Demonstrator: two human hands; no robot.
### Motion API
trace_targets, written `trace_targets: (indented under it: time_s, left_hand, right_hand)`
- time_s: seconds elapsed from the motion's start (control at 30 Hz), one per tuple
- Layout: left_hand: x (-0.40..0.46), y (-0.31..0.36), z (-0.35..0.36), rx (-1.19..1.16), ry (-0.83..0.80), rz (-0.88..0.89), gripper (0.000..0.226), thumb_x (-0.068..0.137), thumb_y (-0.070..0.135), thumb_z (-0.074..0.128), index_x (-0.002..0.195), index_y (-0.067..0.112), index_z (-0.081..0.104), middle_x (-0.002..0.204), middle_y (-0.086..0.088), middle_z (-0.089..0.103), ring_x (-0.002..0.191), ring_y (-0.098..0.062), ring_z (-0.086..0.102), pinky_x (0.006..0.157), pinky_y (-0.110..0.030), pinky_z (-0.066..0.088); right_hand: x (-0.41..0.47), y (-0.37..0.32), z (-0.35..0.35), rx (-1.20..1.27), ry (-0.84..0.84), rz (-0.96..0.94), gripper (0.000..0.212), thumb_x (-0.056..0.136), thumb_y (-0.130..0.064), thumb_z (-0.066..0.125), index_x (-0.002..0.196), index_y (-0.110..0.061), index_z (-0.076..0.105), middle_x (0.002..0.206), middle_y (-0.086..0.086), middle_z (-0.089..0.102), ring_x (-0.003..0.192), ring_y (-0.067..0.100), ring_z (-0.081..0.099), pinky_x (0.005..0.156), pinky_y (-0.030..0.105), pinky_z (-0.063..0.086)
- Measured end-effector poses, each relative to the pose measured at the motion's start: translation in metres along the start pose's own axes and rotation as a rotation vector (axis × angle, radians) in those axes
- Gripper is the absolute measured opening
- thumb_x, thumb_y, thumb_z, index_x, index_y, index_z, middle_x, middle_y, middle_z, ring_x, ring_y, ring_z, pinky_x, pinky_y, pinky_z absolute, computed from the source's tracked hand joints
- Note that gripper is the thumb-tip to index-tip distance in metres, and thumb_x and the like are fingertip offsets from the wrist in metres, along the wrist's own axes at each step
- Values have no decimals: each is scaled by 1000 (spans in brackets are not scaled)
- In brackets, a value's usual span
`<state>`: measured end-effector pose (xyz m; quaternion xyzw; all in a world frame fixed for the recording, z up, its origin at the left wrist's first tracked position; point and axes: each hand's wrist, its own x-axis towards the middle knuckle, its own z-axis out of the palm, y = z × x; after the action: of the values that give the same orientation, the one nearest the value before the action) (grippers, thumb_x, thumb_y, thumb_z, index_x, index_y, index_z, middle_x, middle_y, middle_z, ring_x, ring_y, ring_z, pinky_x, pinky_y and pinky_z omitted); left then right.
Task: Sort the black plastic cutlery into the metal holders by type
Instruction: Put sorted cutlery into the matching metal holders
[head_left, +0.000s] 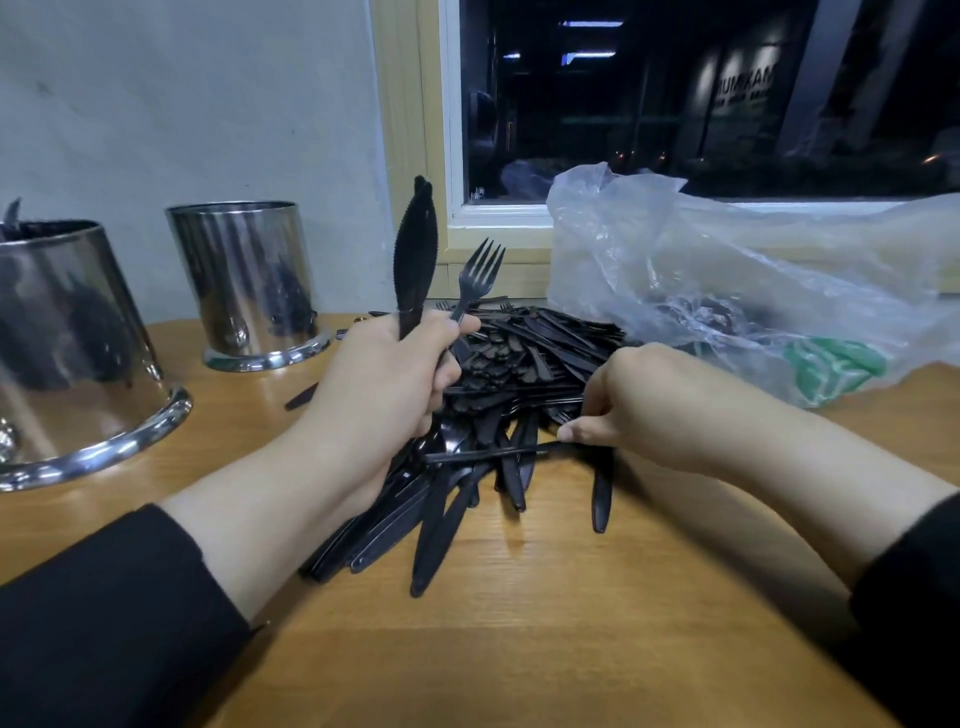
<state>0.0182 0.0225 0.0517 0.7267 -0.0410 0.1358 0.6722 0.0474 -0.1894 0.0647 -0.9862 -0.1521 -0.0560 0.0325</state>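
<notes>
left hand (387, 382): fist wrapped around a bunch of black plastic knives (415, 260), blades sticking straight up, plus one black plastic fork (480, 275) pinched at the thumb end, tines up and leaning a bit right

right hand (639, 410): fingers curled down at the near edge of the pile, thumb and forefinger pinching the thin handle of one black piece (483, 455) that lies sideways across the others. can't tell if it's a fork or a knife

pile of black plastic cutlery (524, 364): big messy heap in the middle of the wooden table (519, 623), between the two hands, handles fanning out toward the person

nearer shiny metal holder (78, 353): far left, looks tilted in this wide view, some black bits poking out the top

farther shiny metal cylinder holder (249, 286): by the wall, just left of the raised knives, can't see inside

crumpled clear plastic bag (753, 291): right behind the pile, under the dark window (701, 98), green print at its lower edge

sleeves: black, both arms
</notes>
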Motion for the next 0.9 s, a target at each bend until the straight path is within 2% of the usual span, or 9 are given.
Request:
trace_targets:
  time_s: [0.13,0.3,0.37,0.47,0.57,0.7,0.8,0.9]
  left_hand:
    - [-1,-3,2,66,-15,32,26,106,26,48,110,26,74,57,9,42,47,-5,32,43,-18,26]
    - [-1,-4,1,70,-23,53,23,106,29,52,110,27,74,58,8,43,47,-6,32,44,-16,26]
    - [-1,-4,1,82,-14,79,22,105,31,56,108,20,75,58,6,43,47,-5,35,45,-12,28]
    - [1,-5,-1,114,23,118,32,100,32,63,98,2,73,56,5,45,46,-4,37,49,-15,31]
    - [1,-3,-1,114,42,126,31,100,33,65,91,4,73,55,6,46,47,-4,40,47,-12,35]
    - [1,-3,-2,111,44,112,24,104,27,58,94,13,74,58,6,47,45,-3,39,44,-12,33]
    - [2,-3,-1,89,51,82,23,104,22,53,99,14,74,57,7,47,43,-3,37,42,-13,29]
    - [2,-2,-1,87,43,85,23,105,20,52,102,13,73,57,7,47,42,-2,38,42,-10,31]
  right_hand:
    - [-2,-10,8,-77,55,51,51,84,-69,64,76,-19,59,67,-3,49,75,27,55,66,32,43]
    - [-2,-10,13,-99,164,23,28,86,-44,63,79,-17,55,71,-1,50,75,31,51,65,31,38]
    - [-2,-8,9,-89,194,9,23,84,-38,63,79,-16,58,72,1,53,74,32,54,62,31,37]
    - [-3,-3,-3,-64,194,26,18,86,-35,63,84,-17,64,78,4,60,77,31,59,63,32,45]
    - [-2,3,-7,-21,218,10,21,85,-37,63,82,-16,67,75,5,64,75,30,63,69,36,55]
    - [0,5,-2,-42,63,16,38,86,-58,67,81,-20,68,77,-1,65,76,24,64,69,34,54]
    - [2,5,3,-80,17,13,27,85,-47,70,79,-21,66,78,-1,64,77,24,63,68,34,53]
    - [1,6,0,-89,40,15,25,82,-35,69,70,-16,57,70,2,58,72,28,60,58,33,44]
